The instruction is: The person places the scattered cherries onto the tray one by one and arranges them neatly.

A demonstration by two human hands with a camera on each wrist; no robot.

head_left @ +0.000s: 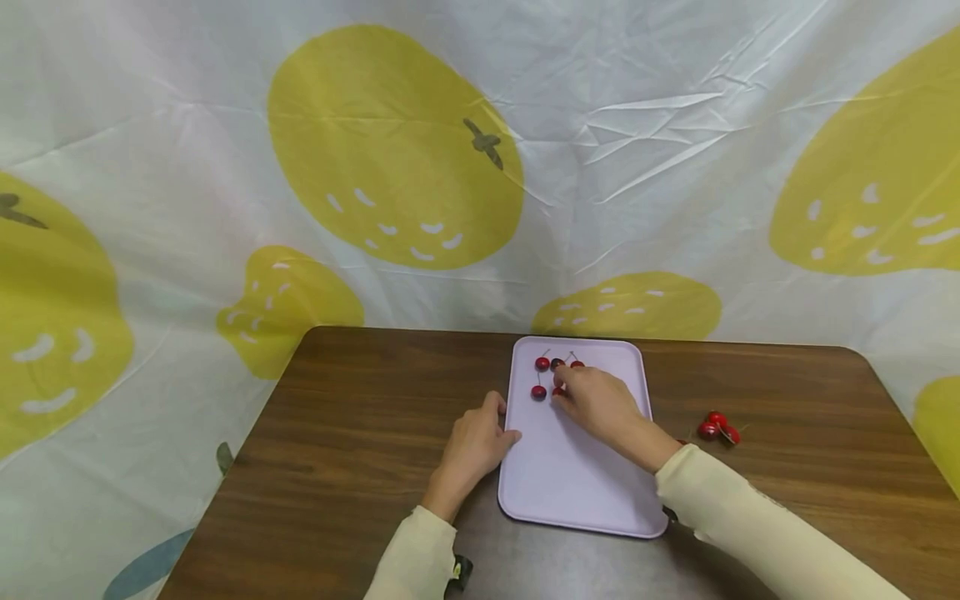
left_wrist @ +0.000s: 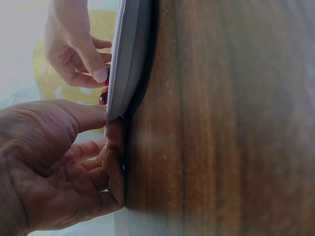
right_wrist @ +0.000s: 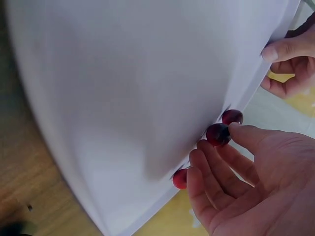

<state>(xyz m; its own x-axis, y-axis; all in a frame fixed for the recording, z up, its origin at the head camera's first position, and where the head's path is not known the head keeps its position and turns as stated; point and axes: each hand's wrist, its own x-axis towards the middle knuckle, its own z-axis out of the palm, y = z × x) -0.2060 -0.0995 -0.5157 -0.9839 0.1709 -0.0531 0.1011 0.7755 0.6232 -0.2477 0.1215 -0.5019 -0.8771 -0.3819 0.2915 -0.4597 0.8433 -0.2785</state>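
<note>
A pale lilac tray [head_left: 555, 492] lies on the wooden table, with red cherries in its far half. My left hand [head_left: 474, 442] holds the tray's left edge, thumb on the rim and fingers against the side, as the left wrist view shows. Over the tray, my right hand [head_left: 600, 404] pinches a dark red cherry [right_wrist: 218, 134] between thumb and forefinger, low against the tray surface. Another cherry [right_wrist: 232, 116] sits just beside it, and one more [right_wrist: 180, 179] is near the other fingertips. At the tray's left lies a stemmed cherry [head_left: 538, 392], with another [head_left: 542, 364] behind it.
Three cherries [head_left: 717, 421] with stems lie clustered on the table right of the tray. Something red shows partly behind my right wrist. The wooden table [head_left: 360, 433] meets a white curtain [head_left: 450, 300] printed with yellow lemons at its back edge.
</note>
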